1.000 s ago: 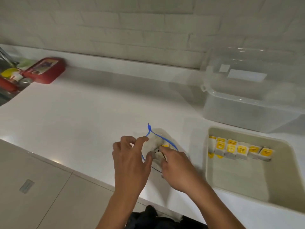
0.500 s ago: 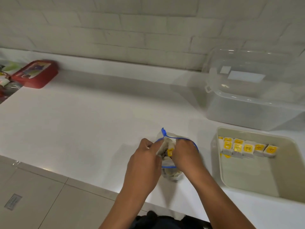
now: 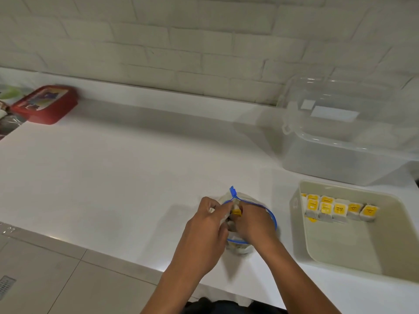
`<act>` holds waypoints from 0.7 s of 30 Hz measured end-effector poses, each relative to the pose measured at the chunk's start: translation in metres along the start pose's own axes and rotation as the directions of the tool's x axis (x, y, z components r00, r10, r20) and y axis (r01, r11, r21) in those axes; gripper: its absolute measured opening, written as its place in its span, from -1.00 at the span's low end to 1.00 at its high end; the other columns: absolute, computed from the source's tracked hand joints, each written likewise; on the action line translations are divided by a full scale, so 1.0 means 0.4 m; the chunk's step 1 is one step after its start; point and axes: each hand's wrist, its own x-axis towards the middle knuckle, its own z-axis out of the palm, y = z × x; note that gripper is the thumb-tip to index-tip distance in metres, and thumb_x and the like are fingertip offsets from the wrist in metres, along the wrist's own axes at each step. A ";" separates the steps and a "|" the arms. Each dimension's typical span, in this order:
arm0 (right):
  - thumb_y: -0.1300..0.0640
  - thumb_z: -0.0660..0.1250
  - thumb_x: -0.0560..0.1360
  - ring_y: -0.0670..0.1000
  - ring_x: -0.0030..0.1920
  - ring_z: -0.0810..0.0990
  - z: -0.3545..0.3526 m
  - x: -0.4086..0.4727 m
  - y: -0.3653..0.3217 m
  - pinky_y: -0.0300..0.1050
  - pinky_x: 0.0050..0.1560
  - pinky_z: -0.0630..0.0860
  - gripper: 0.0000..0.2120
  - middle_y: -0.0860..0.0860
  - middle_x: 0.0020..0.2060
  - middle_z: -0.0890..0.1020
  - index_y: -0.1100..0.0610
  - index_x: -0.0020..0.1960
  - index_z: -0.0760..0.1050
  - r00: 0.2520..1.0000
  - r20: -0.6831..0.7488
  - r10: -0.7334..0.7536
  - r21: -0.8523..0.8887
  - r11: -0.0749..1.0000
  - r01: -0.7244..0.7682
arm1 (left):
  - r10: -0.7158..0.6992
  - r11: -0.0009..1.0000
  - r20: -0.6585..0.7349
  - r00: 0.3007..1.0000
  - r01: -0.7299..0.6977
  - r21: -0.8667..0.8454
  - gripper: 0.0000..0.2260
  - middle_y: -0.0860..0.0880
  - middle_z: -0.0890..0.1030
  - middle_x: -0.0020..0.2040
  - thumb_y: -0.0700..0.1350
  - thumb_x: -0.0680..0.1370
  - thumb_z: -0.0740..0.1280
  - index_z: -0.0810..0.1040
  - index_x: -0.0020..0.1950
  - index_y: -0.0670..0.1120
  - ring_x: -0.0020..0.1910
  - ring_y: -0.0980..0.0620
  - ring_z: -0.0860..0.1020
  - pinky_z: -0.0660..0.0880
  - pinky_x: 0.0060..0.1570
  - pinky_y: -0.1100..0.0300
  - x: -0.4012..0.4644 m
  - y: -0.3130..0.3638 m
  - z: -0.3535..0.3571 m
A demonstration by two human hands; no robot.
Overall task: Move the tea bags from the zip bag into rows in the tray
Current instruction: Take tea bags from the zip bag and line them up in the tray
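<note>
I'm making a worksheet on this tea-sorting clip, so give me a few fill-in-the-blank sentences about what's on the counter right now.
1. The zip bag has a ____ zipper rim.
2. The tea bags already in the tray carry ____ tags.
3. Both the left hand and the right hand are at the mouth of the ____.
4. The box at the far left of the counter is ____.

Missing words: blue; yellow; zip bag; red

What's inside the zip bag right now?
Tea bags: one yellow-tagged tea bag shows at the zip bag mouth between the left hand and right hand. Pale ones lie lower; hands hide the count.
</note>
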 end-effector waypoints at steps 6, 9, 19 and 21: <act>0.07 0.24 0.61 -0.13 -0.39 0.41 -0.064 -0.044 -0.008 -0.27 -0.39 0.24 -0.73 -0.11 -0.40 0.46 -0.05 -0.27 0.39 0.993 0.030 -0.117 0.177 0.978 0.110 | 0.000 1.000 -0.017 1.000 0.001 0.027 -0.53 0.18 0.28 0.21 -0.11 0.61 0.27 0.33 0.47 0.25 -0.17 0.10 0.53 0.52 -0.09 0.21 0.008 0.004 -0.004; 0.13 0.26 0.57 -0.07 -0.38 0.37 -0.101 -0.077 -0.016 -0.18 -0.32 0.31 -0.73 -0.06 -0.40 0.43 0.04 -0.30 0.35 0.984 0.030 -0.178 0.263 0.951 0.164 | 0.000 1.000 -0.031 1.000 0.001 0.031 -0.49 0.20 0.24 0.22 -0.12 0.61 0.28 0.29 0.49 0.27 -0.19 0.12 0.51 0.49 -0.14 0.29 0.007 0.005 -0.004; 0.20 0.32 0.55 -0.03 -0.26 0.73 -0.167 -0.149 -0.021 0.00 -0.08 0.68 -0.92 0.08 -0.24 0.70 0.15 -0.12 0.55 0.984 0.049 -0.169 0.605 0.789 0.105 | -0.005 0.998 -0.075 0.997 0.010 0.062 -0.50 0.19 0.20 0.39 -0.05 0.58 0.33 0.31 0.46 0.29 -0.09 0.17 0.36 0.41 -0.25 0.28 0.005 -0.002 -0.002; 0.21 0.33 0.55 0.03 -0.23 0.73 -0.170 -0.154 -0.018 0.00 -0.10 0.69 -0.94 0.11 -0.22 0.71 0.16 -0.09 0.57 0.985 0.070 -0.158 0.685 0.726 0.067 | -0.004 0.999 -0.093 0.996 0.007 0.033 -0.55 0.22 0.20 0.38 0.03 0.57 0.33 0.34 0.43 0.30 0.01 0.22 0.36 0.42 -0.22 0.29 0.004 0.002 0.000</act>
